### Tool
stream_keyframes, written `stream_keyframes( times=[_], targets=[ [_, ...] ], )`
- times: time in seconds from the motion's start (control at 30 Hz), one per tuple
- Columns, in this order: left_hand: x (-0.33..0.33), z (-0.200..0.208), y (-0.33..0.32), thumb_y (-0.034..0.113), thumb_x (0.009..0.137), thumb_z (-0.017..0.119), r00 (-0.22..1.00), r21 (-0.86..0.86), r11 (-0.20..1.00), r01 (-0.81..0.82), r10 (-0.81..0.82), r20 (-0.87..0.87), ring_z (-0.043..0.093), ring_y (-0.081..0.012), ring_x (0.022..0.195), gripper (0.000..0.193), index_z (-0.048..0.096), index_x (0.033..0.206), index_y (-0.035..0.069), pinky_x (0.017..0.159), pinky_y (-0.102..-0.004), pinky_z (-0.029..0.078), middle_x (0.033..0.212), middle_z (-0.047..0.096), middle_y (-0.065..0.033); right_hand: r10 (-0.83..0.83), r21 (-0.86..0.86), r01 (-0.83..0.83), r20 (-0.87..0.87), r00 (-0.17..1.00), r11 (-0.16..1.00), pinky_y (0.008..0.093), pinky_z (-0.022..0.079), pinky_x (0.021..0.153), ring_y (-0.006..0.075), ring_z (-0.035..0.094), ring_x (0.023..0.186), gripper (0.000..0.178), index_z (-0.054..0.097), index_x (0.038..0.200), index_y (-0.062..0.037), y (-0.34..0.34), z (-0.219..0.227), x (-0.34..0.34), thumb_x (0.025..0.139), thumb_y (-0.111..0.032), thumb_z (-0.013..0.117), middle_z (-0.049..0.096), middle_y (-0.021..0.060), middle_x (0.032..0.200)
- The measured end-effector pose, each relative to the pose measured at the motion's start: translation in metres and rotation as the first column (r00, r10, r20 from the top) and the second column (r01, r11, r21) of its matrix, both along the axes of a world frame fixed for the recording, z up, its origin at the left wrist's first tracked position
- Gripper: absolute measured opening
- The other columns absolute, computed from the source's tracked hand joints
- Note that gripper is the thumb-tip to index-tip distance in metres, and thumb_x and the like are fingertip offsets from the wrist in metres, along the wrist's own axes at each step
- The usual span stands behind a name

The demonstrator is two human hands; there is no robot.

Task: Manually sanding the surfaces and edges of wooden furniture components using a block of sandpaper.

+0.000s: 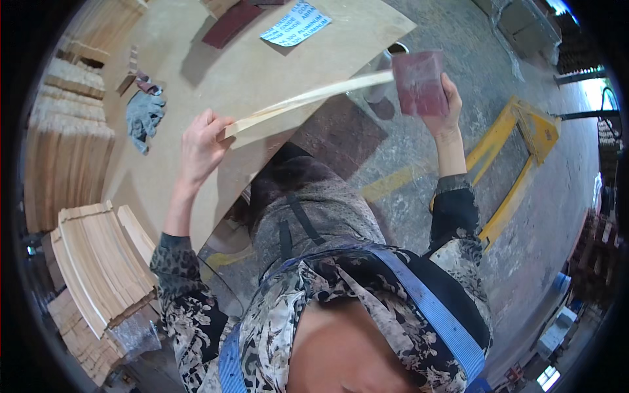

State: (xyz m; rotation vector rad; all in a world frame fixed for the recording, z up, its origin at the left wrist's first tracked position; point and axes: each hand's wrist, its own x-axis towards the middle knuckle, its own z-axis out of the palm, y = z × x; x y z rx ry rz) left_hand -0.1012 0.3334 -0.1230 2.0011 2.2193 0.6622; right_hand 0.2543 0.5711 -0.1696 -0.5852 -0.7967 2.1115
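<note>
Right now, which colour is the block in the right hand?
Dark red, a sanding block held in the right hand; head view.

Our left hand (200,145) raised, fingers clenched in closed grip; our right hand (440,105) raised higher, fingers clamped, forearms upright.

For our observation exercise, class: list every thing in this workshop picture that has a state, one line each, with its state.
Wooden strip: held up level, off the table.
Left hand: gripping the strip's near end.
Right hand: holding the sandpaper.
Sandpaper: folded over the strip's far end.
Grey glove: lying crumpled on the table.
Curved slats: stacked.
</note>
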Motion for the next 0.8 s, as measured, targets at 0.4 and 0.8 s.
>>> stream_keyframes(
  times=[0.4,0.8],
  targets=[
    [0.061,-0.085,-0.029,0.026,0.067,0.072,0.913,0.124,0.984,-0.131,0.169,-0.371,0.054,-0.019,0.081,0.056,0.055,0.117,0.008,0.057,-0.0323,0.042,0.093,0.054,-0.0025,-0.569,0.78,-0.143,0.555,0.607,0.609,0.0339,0.038,0.096,0.0273,0.046,0.117,0.056,0.057,0.123,-0.0093,-0.022,-0.03,-0.1,0.079,-0.043,0.064,0.046,0.0167,0.126],
    [0.001,-0.11,-0.093,0.001,0.083,0.057,0.918,0.076,0.98,-0.183,0.143,0.371,0.056,-0.0291,0.105,0.034,0.061,0.116,0.005,0.09,-0.0346,0.045,0.114,0.06,-0.0124,-0.839,0.865,-0.485,0.163,0.52,-0.132,0.0395,0.044,0.063,0.0267,0.054,0.07,0.031,0.061,0.095,-0.0125,-0.166,-0.04,-0.181,0.066,-0.02,0.057,0.057,0.0103,0.096]
  ],
)
